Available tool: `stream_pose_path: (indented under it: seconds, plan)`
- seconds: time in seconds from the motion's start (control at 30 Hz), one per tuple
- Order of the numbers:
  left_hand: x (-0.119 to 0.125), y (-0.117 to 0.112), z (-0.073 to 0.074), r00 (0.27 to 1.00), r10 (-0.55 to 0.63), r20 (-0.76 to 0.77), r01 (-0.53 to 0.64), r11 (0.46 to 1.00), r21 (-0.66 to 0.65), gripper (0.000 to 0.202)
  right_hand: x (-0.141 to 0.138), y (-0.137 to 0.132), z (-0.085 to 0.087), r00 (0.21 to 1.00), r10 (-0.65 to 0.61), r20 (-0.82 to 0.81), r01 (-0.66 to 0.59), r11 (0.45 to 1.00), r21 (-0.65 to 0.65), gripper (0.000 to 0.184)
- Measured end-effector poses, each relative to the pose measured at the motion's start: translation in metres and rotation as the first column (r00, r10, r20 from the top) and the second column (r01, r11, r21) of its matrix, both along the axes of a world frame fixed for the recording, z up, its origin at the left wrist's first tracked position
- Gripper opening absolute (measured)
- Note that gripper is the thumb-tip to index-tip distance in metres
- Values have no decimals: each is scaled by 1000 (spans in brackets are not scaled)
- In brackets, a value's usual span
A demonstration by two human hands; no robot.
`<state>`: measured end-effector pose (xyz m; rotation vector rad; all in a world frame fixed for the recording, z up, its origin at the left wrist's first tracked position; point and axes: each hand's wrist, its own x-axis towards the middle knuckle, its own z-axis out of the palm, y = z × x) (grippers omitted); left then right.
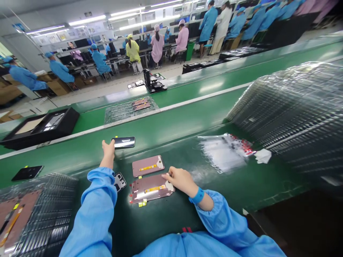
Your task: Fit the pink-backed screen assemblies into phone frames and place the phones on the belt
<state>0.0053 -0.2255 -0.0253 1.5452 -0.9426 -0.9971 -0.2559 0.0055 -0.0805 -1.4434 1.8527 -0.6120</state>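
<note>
My left hand (108, 150) reaches forward and grips the left end of a dark, glossy phone (124, 142) with a small yellow tab at its edge. My right hand (182, 181) is closed, thumb and finger at the right end of a pinkish-brown phone screen panel (154, 194) that carries a yellow ribbon strip; clear film and yellow and red tabs show at its edges. Just beyond it lies a similar phone screen panel (146, 166). A phone frame (119, 182) with its inside showing sits partly hidden behind my left sleeve.
Clear plastic trays (300, 107) are stacked high at right; another tray stack (53, 203) with panels stands at left. Clear plastic bags (225, 151) and white tissue (263, 156) lie right. A black phone (27, 173), a black box (40, 128) and a tray (118, 113) are farther off.
</note>
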Motion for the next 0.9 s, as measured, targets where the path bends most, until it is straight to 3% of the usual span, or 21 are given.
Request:
stream_pose_path:
  seconds: [0.07,0.13,0.23,0.3,0.4,0.47,0.5,0.57,0.63,0.7,0.77,0.83,0.9]
  plan:
    - [4,15,5,999,7,47,-5,999,-44,59,-7,1,2,987,0,158,0,1000,-1,39]
    - [5,41,13,997,-63,53,67,994,-83,50,-15,3,6,932,16,362,-16,1000,-4,50]
    - [1,97,21,983,-179,37,183,970,-157,42,-21,9,15,792,2,611,0,1000,-3,62]
    - [-5,137,22,983,-184,25,185,962,-202,35,-19,13,20,712,-30,701,37,999,6,66]
    - [-20,186,15,935,-354,-14,351,932,-95,46,-7,20,25,569,-45,821,36,999,29,70]
    - [-34,207,9,883,-444,-149,448,894,-11,46,4,25,26,500,-1,866,-34,999,21,68]
    - [-42,215,6,861,-435,-263,456,890,23,49,8,27,26,491,38,870,-95,995,10,64]
    - [-55,225,4,816,-347,-462,429,900,81,56,12,30,27,534,144,833,-202,979,-39,57]
    - [-64,230,3,770,-332,-545,453,886,99,57,11,29,31,620,220,753,-196,973,-123,52]
    - [-69,234,3,716,-448,-535,564,823,66,54,7,25,36,735,231,637,-90,965,-246,52]
    - [-71,238,2,670,-567,-480,659,751,33,51,2,20,41,846,218,487,-9,918,-395,44]
    - [-73,241,-1,657,-628,-417,696,718,15,49,1,16,45,942,204,266,-5,801,-599,30]
    - [-75,242,-6,666,-643,-379,692,721,-7,48,5,15,46,994,106,-12,-73,598,-798,23]
